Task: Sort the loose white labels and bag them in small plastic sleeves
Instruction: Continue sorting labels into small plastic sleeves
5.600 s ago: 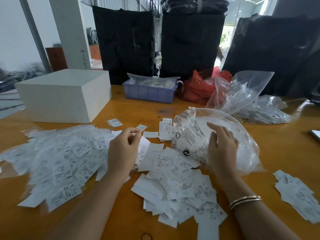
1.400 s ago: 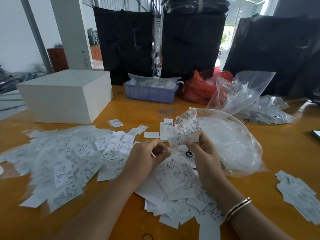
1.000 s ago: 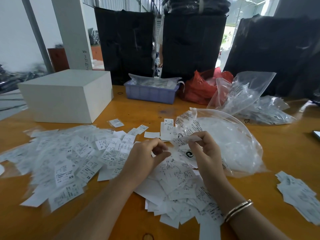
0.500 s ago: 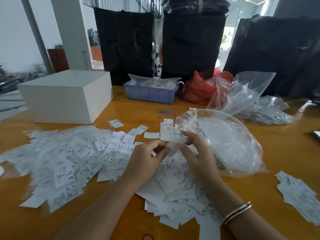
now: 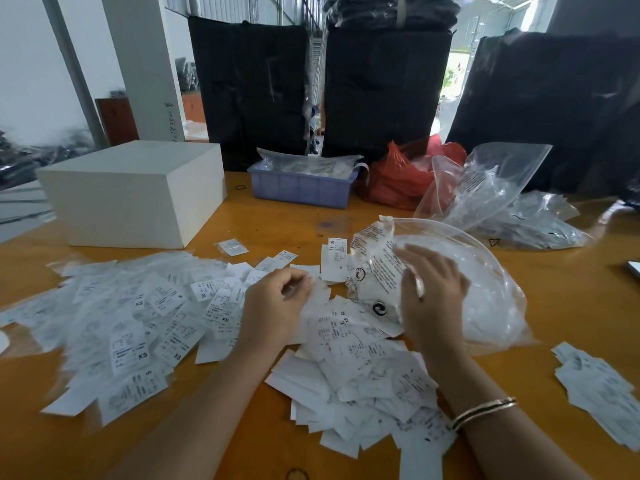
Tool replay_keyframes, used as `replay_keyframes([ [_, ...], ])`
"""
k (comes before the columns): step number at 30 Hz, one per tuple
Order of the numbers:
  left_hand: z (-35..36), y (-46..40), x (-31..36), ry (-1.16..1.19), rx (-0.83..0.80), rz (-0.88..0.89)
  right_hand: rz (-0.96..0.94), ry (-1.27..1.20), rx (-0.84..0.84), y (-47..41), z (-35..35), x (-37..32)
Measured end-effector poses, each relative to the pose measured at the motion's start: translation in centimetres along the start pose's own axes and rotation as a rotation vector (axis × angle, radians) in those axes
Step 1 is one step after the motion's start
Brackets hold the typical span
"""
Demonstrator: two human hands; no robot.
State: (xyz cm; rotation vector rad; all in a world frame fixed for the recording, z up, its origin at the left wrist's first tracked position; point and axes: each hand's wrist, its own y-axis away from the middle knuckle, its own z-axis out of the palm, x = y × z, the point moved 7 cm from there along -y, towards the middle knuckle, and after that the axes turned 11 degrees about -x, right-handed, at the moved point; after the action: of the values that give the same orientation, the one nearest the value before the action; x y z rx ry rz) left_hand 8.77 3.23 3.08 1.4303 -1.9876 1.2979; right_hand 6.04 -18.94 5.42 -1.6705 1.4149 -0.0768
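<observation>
Loose white labels (image 5: 363, 368) lie heaped on the orange table (image 5: 571, 306) in front of me. To the left spreads a wide pile of labels in small plastic sleeves (image 5: 131, 323), with sizes such as XS and S printed on them. My left hand (image 5: 273, 306) hovers over the heap, fingers curled, pinching a small white label at its fingertips. A large clear bag of sleeves (image 5: 485, 299) lies to the right of the heap. My right hand (image 5: 433, 289) reaches into its mouth with straight fingers and holds nothing.
A white box (image 5: 131, 192) stands at the back left. A blue tray (image 5: 301, 190), a red bag (image 5: 398, 178) and more clear bags (image 5: 485, 188) sit behind, in front of tall black bundles (image 5: 381, 88). Another small label pile (image 5: 595, 386) lies at the right edge.
Both hands were together at the centre, working a label between their fingertips. My right hand has let go and moved right into the large clear bag; my left hand stayed in place.
</observation>
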Motion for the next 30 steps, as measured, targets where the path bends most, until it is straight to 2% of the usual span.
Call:
replay_keyframes([
  [1,-0.5,-0.1,-0.5,-0.047,0.036,-0.043,0.08,0.001,0.052,-0.2,-0.8,1.2],
  [3,-1.0,-0.2,-1.5,-0.159,0.064,-0.116,0.244,0.031,0.006,-0.6,-1.1,3.7],
  [7,-1.3,-0.3,-2.5,-0.451,0.04,-0.203,0.502,0.269,-0.4,-0.2,1.5,7.2],
  [10,-1.5,-0.4,-2.2,-0.605,0.05,-0.188,0.501,0.391,-0.505,-0.1,2.4,7.3],
  [13,-0.7,-0.4,-1.4,-0.582,0.005,-0.09,0.51,0.353,-0.435,-0.3,2.1,7.3],
  [19,2.0,0.4,1.2,-0.276,-0.224,0.154,0.527,0.168,-0.226,-0.4,0.8,7.8],
  [26,2.3,0.6,1.8,-0.183,-0.273,0.163,0.515,0.009,-0.122,-0.3,-0.2,7.4],
  [28,2.1,0.6,1.9,-0.159,-0.251,0.161,0.44,-0.056,-0.036,-0.4,-1.0,6.3],
  [30,1.9,0.5,1.9,-0.106,-0.244,0.147,0.267,-0.077,0.016,-0.5,-1.7,3.9],
])
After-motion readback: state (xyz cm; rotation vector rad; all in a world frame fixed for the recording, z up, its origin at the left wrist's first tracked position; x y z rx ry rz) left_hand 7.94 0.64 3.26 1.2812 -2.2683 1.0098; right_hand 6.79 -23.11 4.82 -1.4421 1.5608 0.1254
